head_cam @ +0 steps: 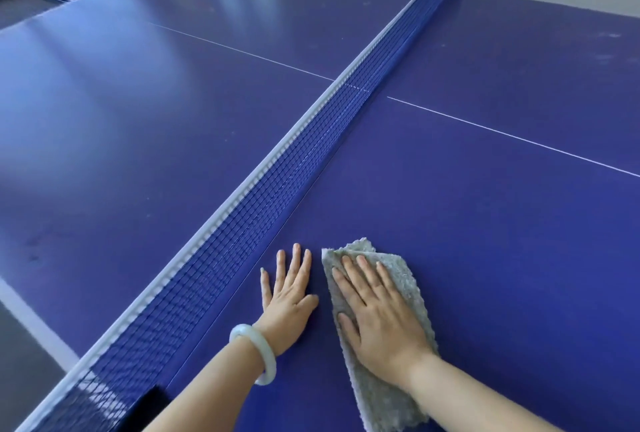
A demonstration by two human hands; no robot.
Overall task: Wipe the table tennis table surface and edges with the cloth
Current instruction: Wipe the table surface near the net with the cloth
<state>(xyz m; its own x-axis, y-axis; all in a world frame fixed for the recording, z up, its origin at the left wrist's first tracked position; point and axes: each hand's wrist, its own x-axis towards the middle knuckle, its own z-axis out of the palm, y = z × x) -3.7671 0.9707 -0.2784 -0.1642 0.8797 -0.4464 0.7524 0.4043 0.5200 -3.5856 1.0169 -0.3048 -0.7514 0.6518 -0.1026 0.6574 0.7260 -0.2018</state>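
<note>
The grey cloth lies flat on the blue table near the net, pinned under the right hand, whose fingers lie straight and slightly spread. The left hand rests bare on the table just beside it, fingers straight and close together. To wipe well, I judge, press evenly through the whole palm, stroke parallel to the net, and overlap each pass.

The table has a smooth, hard blue top: left of the net it shines with pale streaks of reflected light, right of it the finish looks nearly matt, with faint dusty smudges at the far side. The cloth is grey, nubbly, matt pile. The net is blue woven mesh under a white tape. The bracelet is smooth, glossy, milky white, perhaps stone or glass.
</note>
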